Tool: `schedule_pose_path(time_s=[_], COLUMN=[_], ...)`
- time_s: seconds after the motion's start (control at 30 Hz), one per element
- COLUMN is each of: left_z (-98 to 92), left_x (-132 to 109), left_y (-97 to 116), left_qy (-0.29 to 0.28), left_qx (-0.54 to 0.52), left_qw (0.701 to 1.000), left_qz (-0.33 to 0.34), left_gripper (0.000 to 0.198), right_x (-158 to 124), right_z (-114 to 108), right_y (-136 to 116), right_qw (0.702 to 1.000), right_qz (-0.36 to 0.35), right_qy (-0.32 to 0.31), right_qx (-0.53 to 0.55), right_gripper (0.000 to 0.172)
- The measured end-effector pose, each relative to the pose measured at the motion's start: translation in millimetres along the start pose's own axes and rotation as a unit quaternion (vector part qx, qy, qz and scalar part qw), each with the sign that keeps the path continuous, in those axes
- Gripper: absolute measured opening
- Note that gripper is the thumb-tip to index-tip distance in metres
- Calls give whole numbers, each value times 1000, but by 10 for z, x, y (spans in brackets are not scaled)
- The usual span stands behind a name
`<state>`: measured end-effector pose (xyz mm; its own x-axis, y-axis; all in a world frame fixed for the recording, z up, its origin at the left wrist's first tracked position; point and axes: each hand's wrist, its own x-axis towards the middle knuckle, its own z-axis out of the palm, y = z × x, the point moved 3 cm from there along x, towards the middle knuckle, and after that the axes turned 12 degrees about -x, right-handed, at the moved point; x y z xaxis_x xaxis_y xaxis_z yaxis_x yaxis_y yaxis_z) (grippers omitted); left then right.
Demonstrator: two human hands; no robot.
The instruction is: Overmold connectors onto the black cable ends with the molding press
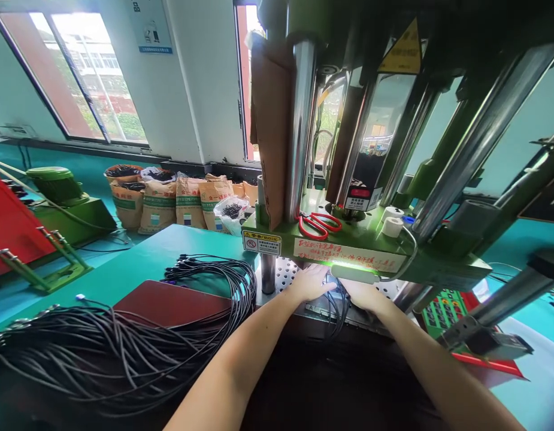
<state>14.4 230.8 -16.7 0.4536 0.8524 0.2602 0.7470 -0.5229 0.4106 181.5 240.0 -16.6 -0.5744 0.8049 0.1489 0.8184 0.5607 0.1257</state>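
Note:
Both my hands reach under the green platen [348,251] of a vertical press. My left hand [310,282] rests on the metal mould plate [285,272], fingers pointing right toward thin black cables [337,305] that run down from the mould. My right hand [364,293] lies just right of those cables, its fingers turned inward and partly hidden under the platen. Whether either hand pinches a cable is not visible.
A large bundle of black cables [124,347] and a dark red pad [169,302] lie on the teal bench at left. Red-handled scissors [317,222] and tape rolls [392,222] sit on the platen. Chrome columns [301,126] rise above. Sacks [169,203] stand by the windows. A button panel [445,305] is at right.

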Motion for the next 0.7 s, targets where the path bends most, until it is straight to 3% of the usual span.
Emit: schedule_pose_path(time_s=[0.27, 0.5, 0.7], left_z=[28, -91, -37], left_x=[72, -65, -90], left_y=[-25, -156, -179], left_qy=[-10, -14, 12], left_qx=[-26, -27, -8], left_qw=[999, 999, 998], left_qz=[-31, -21, -66], left_gripper=[52, 51, 49], right_x=[118, -73, -69], right_z=[-144, -198, -155], right_y=[-31, 53, 91], right_qw=[1000, 1000, 998], right_qz=[22, 14, 61], right_qy=[0, -5, 3], right_qx=[-5, -12, 4], right_gripper=[29, 51, 37])
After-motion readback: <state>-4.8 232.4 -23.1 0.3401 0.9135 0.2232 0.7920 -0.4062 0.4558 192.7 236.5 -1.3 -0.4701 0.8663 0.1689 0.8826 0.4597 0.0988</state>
